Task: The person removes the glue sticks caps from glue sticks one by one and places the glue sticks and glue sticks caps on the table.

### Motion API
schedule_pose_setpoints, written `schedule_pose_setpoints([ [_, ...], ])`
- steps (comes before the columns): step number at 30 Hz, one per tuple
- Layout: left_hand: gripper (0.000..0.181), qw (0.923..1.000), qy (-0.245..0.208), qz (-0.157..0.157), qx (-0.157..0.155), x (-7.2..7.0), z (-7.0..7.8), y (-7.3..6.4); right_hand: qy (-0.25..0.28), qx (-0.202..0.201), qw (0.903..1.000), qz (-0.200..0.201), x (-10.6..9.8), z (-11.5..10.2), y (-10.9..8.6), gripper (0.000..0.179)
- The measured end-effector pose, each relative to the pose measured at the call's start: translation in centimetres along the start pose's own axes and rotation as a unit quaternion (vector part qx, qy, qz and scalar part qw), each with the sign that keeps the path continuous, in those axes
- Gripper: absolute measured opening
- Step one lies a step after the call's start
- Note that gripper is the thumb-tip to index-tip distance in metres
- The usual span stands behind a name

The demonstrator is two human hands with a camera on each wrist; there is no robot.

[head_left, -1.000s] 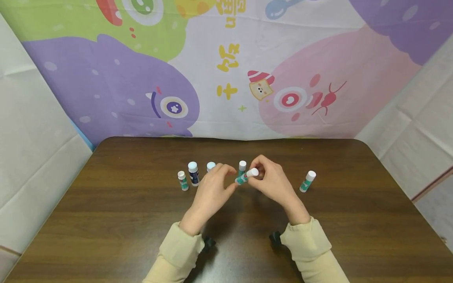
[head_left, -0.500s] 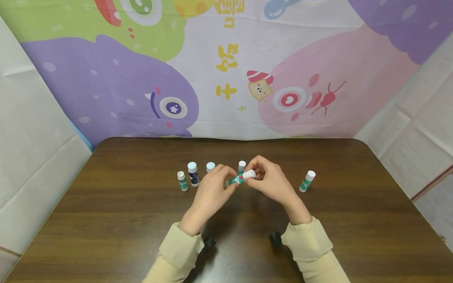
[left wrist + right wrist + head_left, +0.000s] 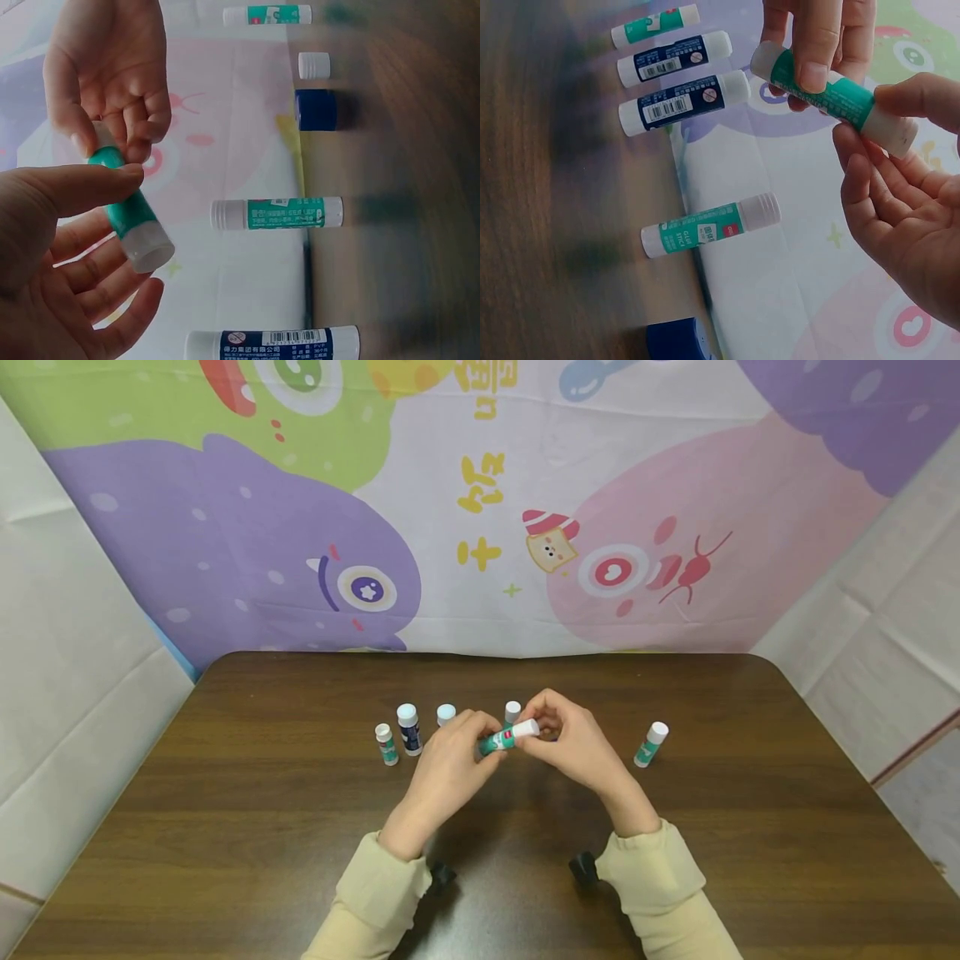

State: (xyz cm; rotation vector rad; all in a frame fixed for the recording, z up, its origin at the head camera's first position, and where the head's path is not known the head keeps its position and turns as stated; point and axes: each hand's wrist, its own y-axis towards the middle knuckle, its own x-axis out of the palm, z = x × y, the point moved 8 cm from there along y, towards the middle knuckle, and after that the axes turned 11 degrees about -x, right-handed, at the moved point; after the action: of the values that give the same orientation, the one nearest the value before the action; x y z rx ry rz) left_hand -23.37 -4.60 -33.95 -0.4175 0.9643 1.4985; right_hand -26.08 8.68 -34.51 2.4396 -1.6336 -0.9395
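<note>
A green-and-white glue stick [image 3: 498, 740] is held aloft between both hands, tilted, with its white cap end to the right. My left hand [image 3: 448, 760] pinches its green body between thumb and fingers, as the left wrist view shows. My right hand [image 3: 573, 743] grips the white end; its thumb [image 3: 915, 101] lies along it in the right wrist view. Just behind stands another green glue stick [image 3: 512, 712], partly covered by the held one. A loose white cap [image 3: 315, 65] and a blue cap [image 3: 315, 110] sit on the table, hidden behind my right hand in the head view.
Left of the hands stand a small green glue stick [image 3: 387, 745] and two navy ones [image 3: 409, 729], one partly behind my left hand. Another green glue stick [image 3: 651, 745] stands at the right. The brown table [image 3: 225, 827] meets a printed cloth [image 3: 480, 618] at its back edge.
The glue stick has swung leftward and become more level in my right hand. My left fingers, apart from it a second ago, now hold its lower end.
</note>
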Motion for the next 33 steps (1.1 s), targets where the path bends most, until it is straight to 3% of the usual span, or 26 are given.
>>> schedule_pose_setpoints([
  [8, 0.018, 0.9999, 0.01, -0.003, 0.006, -0.2, 0.1, 0.0, 0.006, 0.008, 0.9999, 0.002, -0.1, 0.0, 0.0, 0.023],
  [16, 0.02, 0.9995, 0.029, -0.002, 0.009, -0.3, 0.0, -0.1, -0.015, -0.028, 0.9994, -0.01, -0.2, -0.2, 0.0, 0.022],
  [33, 0.017, 0.9991, 0.037, 0.005, -0.019, -0.5, -0.9, 0.2, -0.013, -0.02, 0.9997, 0.006, -0.7, -0.2, 0.1, 0.019],
])
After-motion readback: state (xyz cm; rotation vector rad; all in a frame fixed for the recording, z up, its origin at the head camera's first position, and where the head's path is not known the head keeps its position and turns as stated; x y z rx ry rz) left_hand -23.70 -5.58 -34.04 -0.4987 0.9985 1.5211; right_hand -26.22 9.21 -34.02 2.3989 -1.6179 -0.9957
